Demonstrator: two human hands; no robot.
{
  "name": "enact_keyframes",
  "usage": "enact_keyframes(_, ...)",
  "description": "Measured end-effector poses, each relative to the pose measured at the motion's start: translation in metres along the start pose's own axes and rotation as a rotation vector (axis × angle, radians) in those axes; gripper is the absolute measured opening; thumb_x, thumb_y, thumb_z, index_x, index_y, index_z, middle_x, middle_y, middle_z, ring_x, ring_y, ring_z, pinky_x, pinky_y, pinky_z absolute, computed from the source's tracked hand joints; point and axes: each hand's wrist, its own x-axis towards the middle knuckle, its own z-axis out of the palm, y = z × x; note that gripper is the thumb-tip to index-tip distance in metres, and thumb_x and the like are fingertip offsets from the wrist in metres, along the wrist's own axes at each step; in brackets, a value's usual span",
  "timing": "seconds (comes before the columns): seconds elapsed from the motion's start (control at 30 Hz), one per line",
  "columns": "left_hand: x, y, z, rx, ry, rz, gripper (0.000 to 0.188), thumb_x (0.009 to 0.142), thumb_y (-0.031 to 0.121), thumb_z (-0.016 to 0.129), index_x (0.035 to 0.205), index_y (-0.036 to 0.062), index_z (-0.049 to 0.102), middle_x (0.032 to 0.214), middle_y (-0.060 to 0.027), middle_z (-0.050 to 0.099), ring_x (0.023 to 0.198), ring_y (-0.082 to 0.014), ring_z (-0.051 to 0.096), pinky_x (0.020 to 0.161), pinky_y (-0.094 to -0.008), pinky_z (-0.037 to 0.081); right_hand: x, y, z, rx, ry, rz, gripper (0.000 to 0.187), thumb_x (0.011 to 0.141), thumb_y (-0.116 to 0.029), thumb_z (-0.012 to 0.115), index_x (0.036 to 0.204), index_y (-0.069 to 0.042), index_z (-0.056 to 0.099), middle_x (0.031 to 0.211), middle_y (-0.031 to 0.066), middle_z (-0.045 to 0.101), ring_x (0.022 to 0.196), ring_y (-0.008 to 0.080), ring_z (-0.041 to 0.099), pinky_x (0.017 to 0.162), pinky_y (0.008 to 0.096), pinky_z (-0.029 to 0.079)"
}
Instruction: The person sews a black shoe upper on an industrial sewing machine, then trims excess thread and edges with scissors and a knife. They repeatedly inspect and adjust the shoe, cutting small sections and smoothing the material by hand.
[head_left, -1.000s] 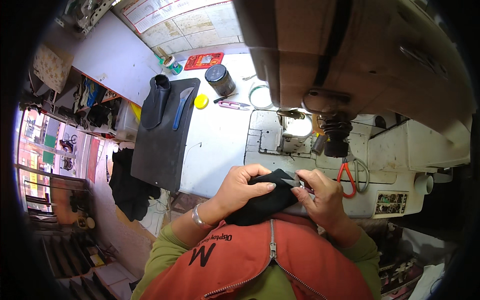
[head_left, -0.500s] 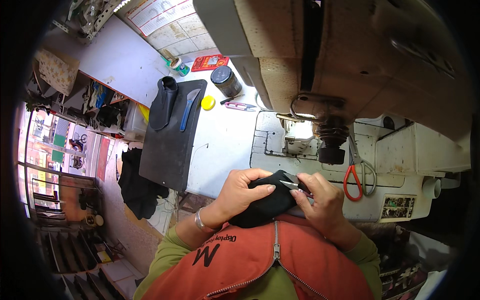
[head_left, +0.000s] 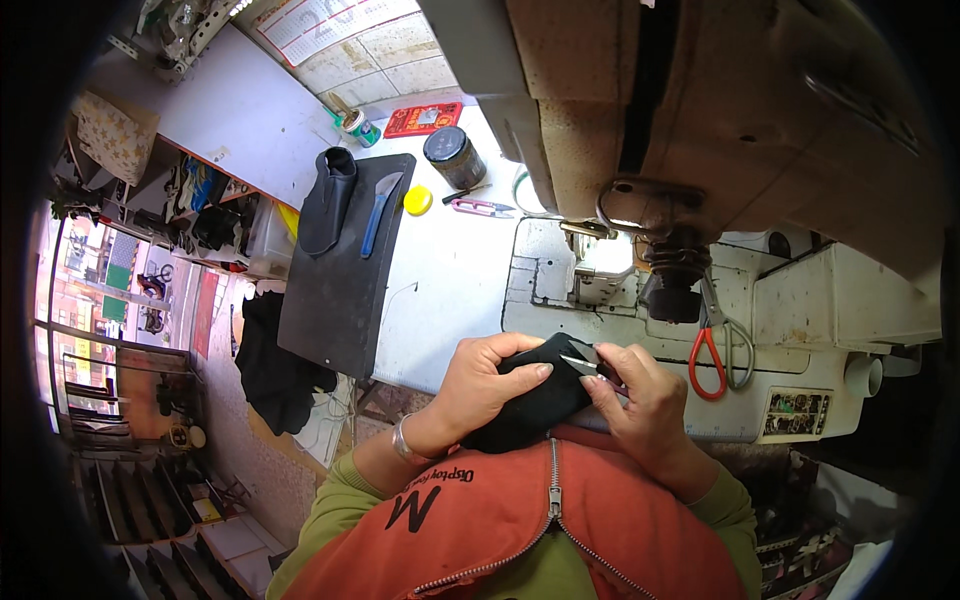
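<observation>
My left hand [head_left: 480, 390] pinches a black fabric piece [head_left: 540, 395] between thumb and fingers, close against my red apron. The piece is bent over, and its lower part is hidden by the hand and the apron. In my right hand [head_left: 640, 398] is a small pair of thread snips [head_left: 580, 363], held between thumb and fingers. Its two pointed blades are parted and lie at the upper right edge of the fabric; whether a thread is between them is too small to tell. Most of the snips' handle is covered by my fingers.
A sewing machine [head_left: 590, 260] stands ahead, its head overhanging from the right. Red-and-grey-handled scissors [head_left: 708, 360] lie beside it. Leftward are a black board [head_left: 330, 300] with a blue-handled knife [head_left: 376, 225] and black shoe piece [head_left: 328, 205], a yellow lid [head_left: 418, 200], a jar [head_left: 453, 158] and pink snips [head_left: 482, 208].
The blades of the snips show more clearly parted than before. Both hands stay nearly in place around the fabric, while the view has shifted slightly.
</observation>
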Motion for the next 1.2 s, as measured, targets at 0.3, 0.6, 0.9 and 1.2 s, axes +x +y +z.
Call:
enact_keyframes(0.3,-0.001,0.001,0.001,0.074,0.013,0.033,0.024,0.087,0.007,0.067,0.108,-0.0033,0.067,0.094,-0.0040,0.070,0.083,-0.0061,0.061,0.074,-0.0218,0.051,0.001,-0.001,0.001,-0.026,0.000,-0.022,0.030,0.078,-0.018,0.073,0.103,-0.007,0.062,0.072,0.0061,0.056,0.056,0.0232,0.058,0.051,0.0342,0.044)
enact_keyframes(0.6,0.000,-0.005,0.001,0.041,0.072,0.019,0.024,0.087,0.009,0.067,0.108,-0.0018,0.067,0.092,-0.0032,0.070,0.081,-0.0062,0.061,0.072,-0.0222,0.051,0.002,-0.001,0.013,0.007,0.020,0.019,0.028,0.080,-0.017,0.071,0.104,-0.005,0.062,0.075,0.0079,0.058,0.058,0.0242,0.060,0.052,0.0337,0.045)
enact_keyframes(0.9,-0.002,-0.006,0.005,0.024,0.081,-0.004,0.021,0.087,0.008,0.068,0.105,-0.0020,0.068,0.089,-0.0021,0.069,0.079,-0.0058,0.060,0.071,-0.0217,0.050,-0.004,0.018,0.035,0.632,0.109,0.339,0.021,0.089,-0.016,0.065,0.103,0.000,0.060,0.073,0.0075,0.057,0.063,0.0139,0.053,0.059,0.0267,0.046)
enact_keyframes(1.2,-0.006,-0.006,0.005,0.101,0.097,0.065,0.023,0.087,0.011,0.067,0.107,-0.0011,0.068,0.087,-0.0042,0.071,0.077,-0.0066,0.062,0.069,-0.0234,0.051,0.000,0.006,0.010,0.101,0.032,-0.012,0.027,0.084,-0.023,0.070,0.102,-0.006,0.061,0.075,0.0078,0.060,0.058,0.0245,0.060,0.052,0.0330,0.046)
